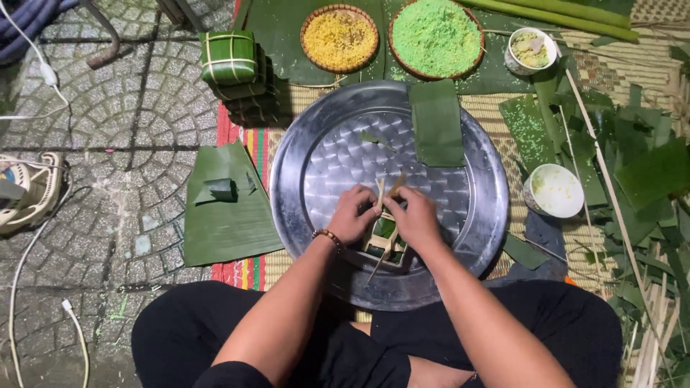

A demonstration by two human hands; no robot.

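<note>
Seated on the ground, both hands at the centre of a large round metal tray (480, 208). Left hand (353, 214) and right hand (414, 218) close together, fingers pinched on pale bamboo ties (381, 192) that cross over a small leaf-wrapped cake (386, 238). The cake sits on the tray at about 6 o'clock from its centre, just in front of the knees, partly hidden by the hands. A bead bracelet (328, 235) on the left wrist.

To do this step well, in my judgement: keep both strips taut, press the parcel flat against the tray, and cross the ties over the middle so the corners stay square; slack would let the leaves spring open.

Materials: tray is dull hammered steel with a dimpled, reflective floor. A folded green leaf strip (436, 122) lies on it at 12 o'clock, smooth and ribbed. Beyond the tray, two shallow woven baskets: yellow crumbly filling (339, 37) at 11 o'clock, bright green grainy rice (435, 36) at 12. A finished square cake (228, 57), tightly bound, at 10 o'clock on a stack. White bowl (554, 191) at 3 o'clock, dusted with green grains. Leaf scraps (647, 172) far right; a broad leaf (226, 215) at 9 o'clock on cobbles.
</note>
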